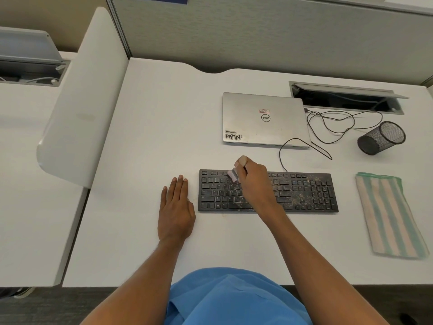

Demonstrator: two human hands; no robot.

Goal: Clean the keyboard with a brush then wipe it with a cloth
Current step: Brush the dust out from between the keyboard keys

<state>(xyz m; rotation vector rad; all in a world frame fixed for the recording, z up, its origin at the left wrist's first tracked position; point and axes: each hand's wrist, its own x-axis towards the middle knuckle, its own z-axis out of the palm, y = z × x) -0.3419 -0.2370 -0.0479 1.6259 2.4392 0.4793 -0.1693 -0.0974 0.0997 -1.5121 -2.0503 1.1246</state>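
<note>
A black keyboard (304, 193) lies on the white desk (152, 137), its right half speckled with pale dust and crumbs. My right hand (254, 181) grips a small brush (234, 173) with a wooden handle end and pale bristles. The bristles touch the upper left key rows. My left hand (175, 207) rests flat on the desk just left of the keyboard, fingers straight. A folded cloth (389, 214) with green and beige stripes lies to the right of the keyboard.
A closed silver laptop (264, 119) sits behind the keyboard. Black cables (335, 124) loop from it toward an open cable tray (346, 97). A black mesh cup (382, 137) lies on its side at the right. A white divider panel (79, 102) stands at the left.
</note>
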